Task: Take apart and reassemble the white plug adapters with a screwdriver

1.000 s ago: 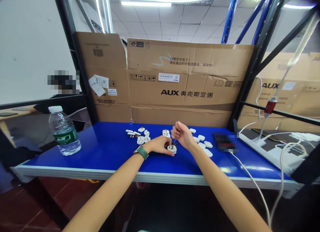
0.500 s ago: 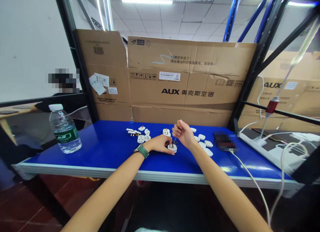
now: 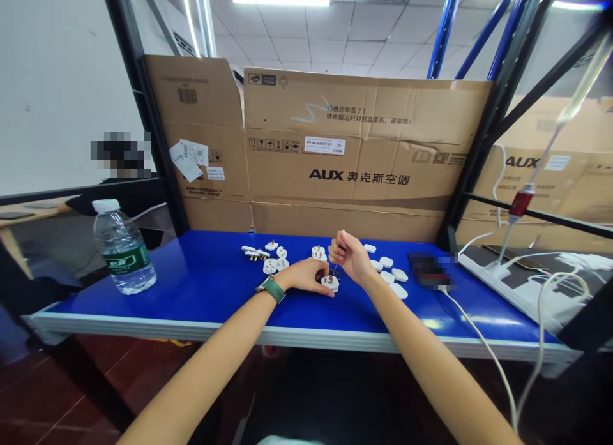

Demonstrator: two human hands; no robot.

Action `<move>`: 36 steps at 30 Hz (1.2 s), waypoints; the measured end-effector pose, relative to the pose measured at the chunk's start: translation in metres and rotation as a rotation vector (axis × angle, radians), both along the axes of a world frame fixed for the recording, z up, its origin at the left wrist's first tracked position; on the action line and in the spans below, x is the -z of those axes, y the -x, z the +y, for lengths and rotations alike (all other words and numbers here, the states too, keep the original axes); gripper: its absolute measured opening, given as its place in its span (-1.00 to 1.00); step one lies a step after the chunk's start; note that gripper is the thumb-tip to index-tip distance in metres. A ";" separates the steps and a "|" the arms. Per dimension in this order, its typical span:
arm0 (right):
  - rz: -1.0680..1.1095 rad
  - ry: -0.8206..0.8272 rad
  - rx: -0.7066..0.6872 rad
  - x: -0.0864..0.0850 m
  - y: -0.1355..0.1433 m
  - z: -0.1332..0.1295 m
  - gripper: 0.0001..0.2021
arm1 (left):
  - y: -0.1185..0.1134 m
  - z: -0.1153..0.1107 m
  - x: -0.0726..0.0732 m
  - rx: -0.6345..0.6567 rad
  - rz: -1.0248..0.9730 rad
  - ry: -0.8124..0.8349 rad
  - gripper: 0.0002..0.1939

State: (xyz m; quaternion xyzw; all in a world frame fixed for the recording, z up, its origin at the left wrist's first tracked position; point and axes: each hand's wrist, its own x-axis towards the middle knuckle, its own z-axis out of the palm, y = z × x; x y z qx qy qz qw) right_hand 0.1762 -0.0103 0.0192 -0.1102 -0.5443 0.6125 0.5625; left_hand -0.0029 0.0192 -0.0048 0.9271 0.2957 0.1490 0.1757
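My left hand [image 3: 306,276] lies on the blue table, its thumb and fingers closed around a white plug [image 3: 331,285] whose pins point up. Above it, my right hand [image 3: 353,256] is curled round a screwdriver [image 3: 334,268]. Only the thin shaft shows, running down to the plug; the handle is hidden in the fist. Just behind my left hand sit more white plugs [image 3: 318,251]. Further left is a group of plug parts with pins [image 3: 271,265], and to the right of my right hand lie several smooth white plug covers [image 3: 387,277].
A water bottle [image 3: 122,253] stands at the table's left end. On the right are a blurred dark device [image 3: 430,271] with a white cable and a power strip [image 3: 502,292]. A cardboard sheet [image 3: 287,177] closes off the back. Another person [image 3: 122,170] sits beyond the frame at left.
My right hand has shifted very slightly to the left and the screwdriver shaft stands a little differently. My left hand keeps its hold on the plug.
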 end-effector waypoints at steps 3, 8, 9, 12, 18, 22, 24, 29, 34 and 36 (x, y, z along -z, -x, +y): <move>-0.010 0.006 -0.008 0.001 0.002 -0.001 -0.58 | 0.000 0.000 0.000 0.007 0.003 0.011 -0.45; -0.017 0.018 0.007 0.003 0.005 -0.002 -0.57 | 0.000 -0.001 -0.001 0.014 -0.010 0.022 -0.46; -0.018 0.021 0.005 0.003 0.005 -0.001 -0.57 | 0.000 -0.001 -0.002 0.016 -0.014 0.025 -0.46; -0.007 0.024 0.001 0.005 0.006 0.000 -0.58 | 0.000 -0.001 -0.001 0.016 -0.014 0.026 -0.46; 0.058 0.018 -0.040 0.007 0.004 0.003 -0.61 | 0.000 0.001 0.001 0.014 0.000 -0.004 -0.45; 0.045 0.025 -0.017 0.006 0.003 0.004 -0.61 | -0.001 -0.001 0.000 0.003 -0.017 -0.015 -0.46; 0.029 0.022 0.004 0.005 0.002 0.005 -0.60 | -0.001 -0.002 0.000 0.004 -0.022 -0.011 -0.47; 0.048 0.005 0.023 0.002 -0.001 0.004 -0.61 | -0.001 -0.002 -0.001 0.006 -0.007 -0.006 -0.48; 0.048 0.006 0.054 0.000 -0.004 0.002 -0.59 | -0.001 0.000 0.000 0.009 -0.005 -0.010 -0.47; 0.047 0.003 0.050 -0.001 -0.004 0.002 -0.59 | -0.001 0.000 0.001 0.010 -0.009 -0.010 -0.46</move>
